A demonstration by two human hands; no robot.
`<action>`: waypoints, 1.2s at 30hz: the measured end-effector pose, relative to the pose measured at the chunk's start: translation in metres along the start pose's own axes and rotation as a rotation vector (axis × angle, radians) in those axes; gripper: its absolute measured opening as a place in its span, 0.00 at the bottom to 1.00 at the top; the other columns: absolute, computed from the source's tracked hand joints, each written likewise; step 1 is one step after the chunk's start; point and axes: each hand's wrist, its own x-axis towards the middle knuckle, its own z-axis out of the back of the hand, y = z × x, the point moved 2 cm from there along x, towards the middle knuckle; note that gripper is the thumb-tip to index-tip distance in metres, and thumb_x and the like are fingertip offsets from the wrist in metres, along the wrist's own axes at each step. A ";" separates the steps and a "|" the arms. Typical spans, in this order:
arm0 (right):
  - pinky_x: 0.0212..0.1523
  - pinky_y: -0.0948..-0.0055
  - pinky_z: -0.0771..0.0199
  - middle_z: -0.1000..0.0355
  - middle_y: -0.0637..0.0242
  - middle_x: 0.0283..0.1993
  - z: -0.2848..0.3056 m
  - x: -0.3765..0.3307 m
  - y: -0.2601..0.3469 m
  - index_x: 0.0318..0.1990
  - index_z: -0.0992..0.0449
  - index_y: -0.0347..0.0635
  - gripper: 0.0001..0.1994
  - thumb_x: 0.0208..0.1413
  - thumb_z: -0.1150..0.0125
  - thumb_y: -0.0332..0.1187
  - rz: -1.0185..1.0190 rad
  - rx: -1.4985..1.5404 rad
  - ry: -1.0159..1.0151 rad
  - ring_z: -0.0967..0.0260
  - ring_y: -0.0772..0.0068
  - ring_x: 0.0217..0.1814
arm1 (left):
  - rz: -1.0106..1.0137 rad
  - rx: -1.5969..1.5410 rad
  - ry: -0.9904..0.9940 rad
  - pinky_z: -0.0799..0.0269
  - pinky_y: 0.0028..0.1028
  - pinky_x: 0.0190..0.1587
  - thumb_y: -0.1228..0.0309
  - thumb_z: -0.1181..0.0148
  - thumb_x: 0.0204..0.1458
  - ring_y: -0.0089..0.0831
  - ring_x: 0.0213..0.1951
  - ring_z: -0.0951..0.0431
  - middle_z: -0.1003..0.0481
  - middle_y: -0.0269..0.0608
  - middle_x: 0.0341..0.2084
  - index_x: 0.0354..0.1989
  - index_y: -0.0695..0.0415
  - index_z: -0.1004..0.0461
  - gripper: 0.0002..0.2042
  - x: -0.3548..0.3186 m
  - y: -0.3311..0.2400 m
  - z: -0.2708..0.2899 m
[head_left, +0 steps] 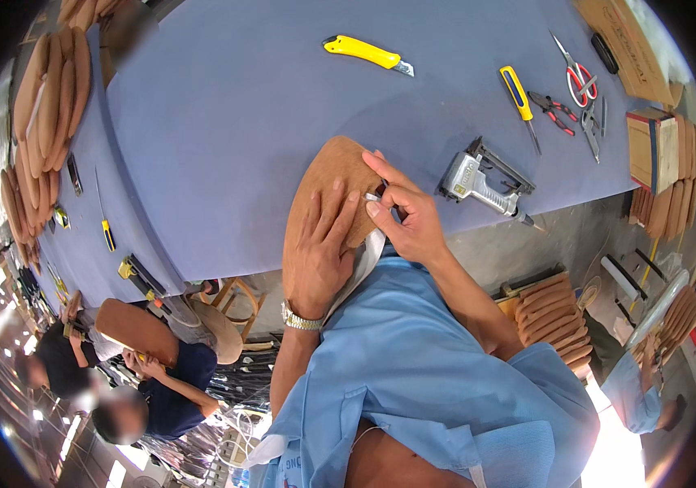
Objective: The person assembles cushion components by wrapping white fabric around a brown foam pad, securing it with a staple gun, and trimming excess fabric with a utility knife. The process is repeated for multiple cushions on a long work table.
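Note:
A brown fabric-covered seat pad (pixel 333 175) lies at the near edge of the blue-purple table (pixel 226 122), overhanging toward me. My left hand (pixel 318 252) presses flat on the pad's near side, a metal watch on its wrist. My right hand (pixel 406 215) pinches a small silvery blade or tool at the pad's right edge, where pale fabric (pixel 364 264) hangs down. A silver staple gun (pixel 478 183) rests just right of my right hand.
A yellow utility knife (pixel 364 53), a yellow-handled screwdriver (pixel 520 96), pliers (pixel 555 110) and scissors (pixel 580 77) lie on the table. Brown pads are stacked far left (pixel 51 89) and lower right (pixel 555 313). Other people (pixel 145 374) work at the lower left.

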 end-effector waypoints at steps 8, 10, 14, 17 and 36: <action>0.67 0.63 0.33 0.36 0.44 0.74 -0.009 0.011 -0.009 0.25 0.33 0.36 0.14 0.60 0.35 0.25 0.015 0.024 -0.037 0.42 0.47 0.80 | -0.082 -0.020 -0.075 0.31 0.46 0.69 0.90 0.43 0.39 0.58 0.72 0.37 0.35 0.48 0.72 0.68 0.51 0.28 0.40 0.006 0.014 0.002; 0.65 0.65 0.31 0.36 0.45 0.74 -0.009 0.016 -0.014 0.25 0.32 0.36 0.14 0.61 0.35 0.25 0.026 0.012 -0.031 0.43 0.47 0.80 | -0.076 -0.025 -0.100 0.33 0.47 0.70 0.89 0.43 0.40 0.57 0.71 0.35 0.34 0.47 0.71 0.68 0.50 0.27 0.40 0.011 0.016 0.000; 0.58 0.68 0.27 0.32 0.46 0.70 -0.015 0.016 -0.011 0.30 0.27 0.36 0.09 0.61 0.33 0.26 -0.040 0.060 -0.132 0.33 0.58 0.72 | -0.049 -0.052 -0.091 0.36 0.48 0.72 0.88 0.42 0.40 0.55 0.69 0.33 0.33 0.46 0.70 0.67 0.49 0.26 0.39 0.015 0.017 0.001; 0.54 0.72 0.26 0.27 0.56 0.60 -0.017 0.010 -0.010 0.35 0.24 0.37 0.07 0.64 0.35 0.30 -0.230 0.147 -0.188 0.28 0.68 0.61 | -0.023 -0.071 -0.089 0.35 0.47 0.71 0.89 0.43 0.40 0.56 0.70 0.34 0.33 0.47 0.71 0.68 0.49 0.27 0.40 0.017 0.018 0.004; 0.32 0.77 0.34 0.32 0.71 0.34 -0.021 0.004 -0.042 0.38 0.27 0.39 0.07 0.67 0.37 0.32 -0.142 0.119 -0.243 0.37 0.82 0.32 | -0.040 -0.032 -0.152 0.35 0.47 0.71 0.88 0.42 0.44 0.52 0.69 0.32 0.32 0.47 0.70 0.68 0.49 0.27 0.37 0.018 0.017 -0.002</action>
